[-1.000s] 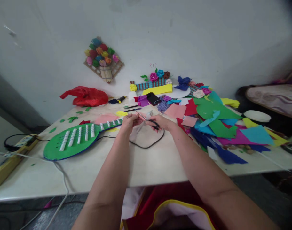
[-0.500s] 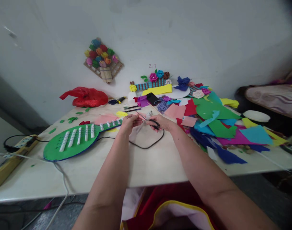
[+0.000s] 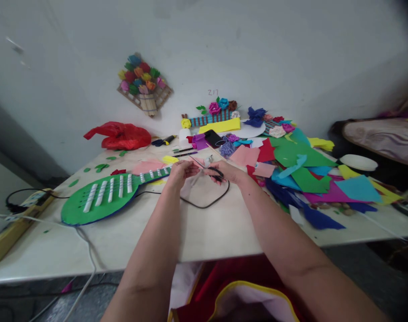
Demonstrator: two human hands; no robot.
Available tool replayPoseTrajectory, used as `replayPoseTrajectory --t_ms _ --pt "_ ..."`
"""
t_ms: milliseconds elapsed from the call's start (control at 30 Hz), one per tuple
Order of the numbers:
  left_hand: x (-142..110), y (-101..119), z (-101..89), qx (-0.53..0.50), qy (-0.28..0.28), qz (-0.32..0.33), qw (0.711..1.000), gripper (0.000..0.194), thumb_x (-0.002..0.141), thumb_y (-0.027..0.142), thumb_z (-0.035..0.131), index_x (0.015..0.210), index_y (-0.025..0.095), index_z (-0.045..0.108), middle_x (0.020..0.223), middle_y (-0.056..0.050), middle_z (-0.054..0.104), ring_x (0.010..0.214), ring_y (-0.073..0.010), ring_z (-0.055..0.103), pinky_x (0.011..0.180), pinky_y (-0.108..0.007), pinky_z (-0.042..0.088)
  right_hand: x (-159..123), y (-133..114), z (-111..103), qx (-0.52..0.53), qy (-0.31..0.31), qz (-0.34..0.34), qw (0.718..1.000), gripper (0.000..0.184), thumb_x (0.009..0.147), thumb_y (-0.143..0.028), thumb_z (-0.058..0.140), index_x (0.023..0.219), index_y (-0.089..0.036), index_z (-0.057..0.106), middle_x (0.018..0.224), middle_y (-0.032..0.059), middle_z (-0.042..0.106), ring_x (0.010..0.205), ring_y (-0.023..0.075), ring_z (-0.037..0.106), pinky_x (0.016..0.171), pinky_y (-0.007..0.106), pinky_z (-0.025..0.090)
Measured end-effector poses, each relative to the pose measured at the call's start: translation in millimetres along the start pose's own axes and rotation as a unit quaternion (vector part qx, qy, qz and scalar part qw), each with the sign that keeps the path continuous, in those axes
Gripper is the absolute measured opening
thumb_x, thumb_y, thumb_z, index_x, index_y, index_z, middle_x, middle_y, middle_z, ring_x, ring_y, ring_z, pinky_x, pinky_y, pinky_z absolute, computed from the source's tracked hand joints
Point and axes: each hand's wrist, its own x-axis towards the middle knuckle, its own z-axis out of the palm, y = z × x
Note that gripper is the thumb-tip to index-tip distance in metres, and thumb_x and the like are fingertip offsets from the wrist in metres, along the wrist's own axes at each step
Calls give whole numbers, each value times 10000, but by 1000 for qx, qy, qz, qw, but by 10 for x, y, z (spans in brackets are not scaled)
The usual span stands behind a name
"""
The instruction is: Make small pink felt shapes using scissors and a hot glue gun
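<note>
My right hand [image 3: 225, 172] is closed round the black handles of a pair of scissors [image 3: 218, 177]. Their thin blades point up and to the left, towards my left hand [image 3: 182, 171]. Between the fingers of that left hand is a small piece of pink paper [image 3: 198, 161], touching or close to the blades; whether it lies between them I cannot tell. Left of my left hand lies a green pipa-shaped craft [image 3: 105, 201] with white rolled strips across it, its neck end partly behind the hand. A black cord [image 3: 204, 207] loops on the table below both hands.
Coloured paper sheets [image 3: 300, 154] pile up on the right. Behind my hands lie a phone [image 3: 213, 139], pens [image 3: 184, 154] and paper flowers. A red plastic bag [image 3: 123, 136] sits back left, and a power strip [image 3: 23, 219] with cables lies at the left edge.
</note>
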Motion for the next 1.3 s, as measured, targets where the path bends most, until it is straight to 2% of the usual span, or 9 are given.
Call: replayPoseTrajectory --t_ms 167,500,767,1100,1300 --pt "29 -13 -16 -7 -5 -4 1000 109 653 174 580 684 77 619 586 -93 657 548 -167 642 542 -255 516 5 14 -15 -19 -7 -4 1000 308 823 -421 527 711 -134 527 508 -2 572 352 58 483 281 153 266" --pt "52 -24 -26 -44 3 -15 999 99 665 147 553 689 81 622 598 -92 663 564 -165 649 541 -242 513 -1 -19 17 -25 11 8 1000 221 766 -320 599 672 -135 522 474 -18 535 339 53 450 292 153 289" --pt "35 0 0 -61 30 -31 997 104 689 130 522 657 91 613 581 -84 654 549 -153 637 556 -242 502 24 19 4 -15 10 -6 1000 257 712 -347 663 656 -134 530 468 -32 515 362 53 449 324 159 369" --pt "29 0 -3 -69 33 -32 997 117 702 118 518 657 77 618 574 -90 652 548 -151 637 561 -241 508 72 83 -11 -38 36 -13 999 274 674 -367 696 700 -119 584 468 -40 494 352 43 414 303 157 341" --pt "37 -4 -10 -65 31 -24 997 102 688 118 522 662 87 615 584 -90 659 556 -154 641 565 -243 509 34 26 2 -22 31 -8 999 250 673 -331 700 689 -119 567 469 -39 493 346 41 414 309 154 337"
